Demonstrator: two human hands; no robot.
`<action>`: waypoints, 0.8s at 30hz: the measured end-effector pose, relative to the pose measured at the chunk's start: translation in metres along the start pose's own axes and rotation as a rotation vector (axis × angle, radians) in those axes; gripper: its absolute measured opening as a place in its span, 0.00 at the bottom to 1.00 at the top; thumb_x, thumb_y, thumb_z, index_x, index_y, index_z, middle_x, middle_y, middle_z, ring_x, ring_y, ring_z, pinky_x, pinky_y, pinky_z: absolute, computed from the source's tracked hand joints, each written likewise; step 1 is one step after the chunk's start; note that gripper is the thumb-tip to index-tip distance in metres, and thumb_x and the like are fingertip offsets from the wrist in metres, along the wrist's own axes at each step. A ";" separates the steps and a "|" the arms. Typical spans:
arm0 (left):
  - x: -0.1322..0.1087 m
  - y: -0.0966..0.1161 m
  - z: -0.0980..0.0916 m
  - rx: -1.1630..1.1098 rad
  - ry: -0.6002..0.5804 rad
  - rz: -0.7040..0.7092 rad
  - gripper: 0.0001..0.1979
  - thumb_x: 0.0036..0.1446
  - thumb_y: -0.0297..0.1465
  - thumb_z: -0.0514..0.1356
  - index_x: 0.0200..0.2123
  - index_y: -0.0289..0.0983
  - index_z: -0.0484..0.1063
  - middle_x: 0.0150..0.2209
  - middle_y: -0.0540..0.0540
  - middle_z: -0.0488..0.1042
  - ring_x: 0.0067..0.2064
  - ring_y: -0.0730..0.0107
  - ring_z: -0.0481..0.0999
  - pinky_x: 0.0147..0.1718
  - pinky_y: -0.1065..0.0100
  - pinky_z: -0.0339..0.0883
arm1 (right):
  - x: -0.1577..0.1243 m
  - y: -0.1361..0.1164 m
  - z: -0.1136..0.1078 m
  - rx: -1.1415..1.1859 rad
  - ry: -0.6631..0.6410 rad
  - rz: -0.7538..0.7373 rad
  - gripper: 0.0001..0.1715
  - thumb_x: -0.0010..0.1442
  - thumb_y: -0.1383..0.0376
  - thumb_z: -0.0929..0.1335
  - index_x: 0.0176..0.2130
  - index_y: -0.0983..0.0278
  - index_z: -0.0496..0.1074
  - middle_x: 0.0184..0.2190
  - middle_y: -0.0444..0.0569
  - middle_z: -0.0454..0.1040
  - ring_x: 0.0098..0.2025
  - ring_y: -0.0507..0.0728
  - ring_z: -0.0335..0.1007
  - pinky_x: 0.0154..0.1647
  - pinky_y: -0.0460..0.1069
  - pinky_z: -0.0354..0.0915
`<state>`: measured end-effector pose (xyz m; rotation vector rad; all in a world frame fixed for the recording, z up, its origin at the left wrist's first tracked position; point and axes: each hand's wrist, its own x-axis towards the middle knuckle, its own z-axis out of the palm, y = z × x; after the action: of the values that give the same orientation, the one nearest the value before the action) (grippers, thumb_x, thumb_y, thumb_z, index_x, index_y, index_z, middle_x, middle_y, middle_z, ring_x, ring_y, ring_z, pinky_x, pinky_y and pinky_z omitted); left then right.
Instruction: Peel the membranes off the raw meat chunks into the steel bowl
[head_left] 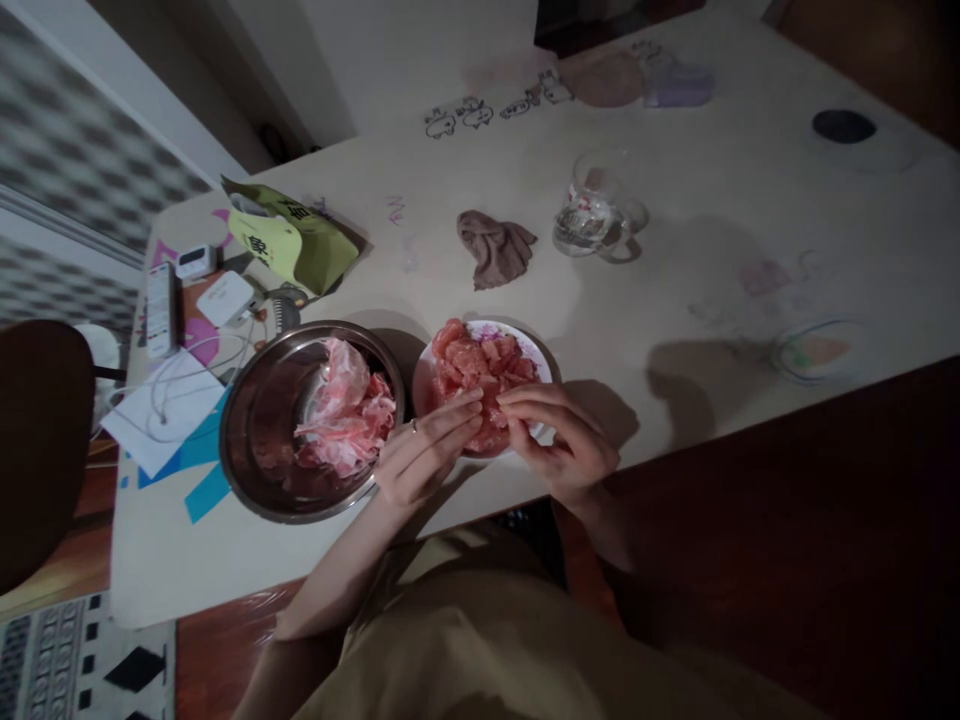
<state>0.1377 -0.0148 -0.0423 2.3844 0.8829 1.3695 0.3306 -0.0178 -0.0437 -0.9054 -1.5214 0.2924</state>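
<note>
The person's lap, in a tan garment (465, 640), filled the near bottom of the view, and just beyond it both hands met over the table's front edge. The left hand (424, 455) and the right hand (562, 440) were curled, fingertips pinched together on a piece of pink fruit flesh (489, 425) at the near rim of a small white plate (538, 365). A ring showed on the left hand. The plate was heaped with peeled pink fruit segments (480, 365), probably grapefruit or pomelo. Just beside it, on the person's left, stood a steel bowl (262, 440) holding pale pink peeled membranes (345, 410); bowl and plate nearly touched. Farther back on the pale table (712, 200) lay a crumpled brown cloth (496, 247) and a glass mug (596, 215), well apart from the plate. At the far left corner lay a yellow-green bag (296, 240), a remote control (160, 310), white chargers with cables (225, 298) and papers (161, 415).
</note>
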 end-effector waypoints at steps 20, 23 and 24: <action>0.030 -0.014 0.026 0.194 -0.044 -0.270 0.13 0.67 0.26 0.60 0.52 0.38 0.78 0.52 0.44 0.82 0.63 0.60 0.76 0.62 0.59 0.72 | 0.014 0.025 -0.003 -0.273 0.094 0.007 0.14 0.63 0.76 0.71 0.44 0.59 0.77 0.39 0.45 0.83 0.41 0.53 0.81 0.46 0.49 0.77; 0.039 -0.012 0.025 0.171 -0.089 -0.382 0.13 0.66 0.29 0.63 0.52 0.40 0.78 0.55 0.43 0.80 0.65 0.57 0.73 0.63 0.56 0.71 | 0.014 0.026 -0.002 -0.284 0.094 0.004 0.14 0.63 0.76 0.71 0.43 0.58 0.77 0.39 0.45 0.83 0.40 0.53 0.81 0.45 0.49 0.77; 0.043 -0.012 0.025 0.160 -0.086 -0.401 0.13 0.66 0.29 0.63 0.52 0.40 0.78 0.56 0.43 0.80 0.65 0.57 0.73 0.63 0.56 0.71 | 0.014 0.026 -0.002 -0.285 0.102 0.004 0.14 0.63 0.76 0.71 0.43 0.59 0.77 0.38 0.45 0.83 0.40 0.53 0.81 0.45 0.49 0.77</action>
<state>0.1703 0.0226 -0.0314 2.1913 1.3990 1.0678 0.3433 0.0081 -0.0505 -1.1299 -1.4887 0.0300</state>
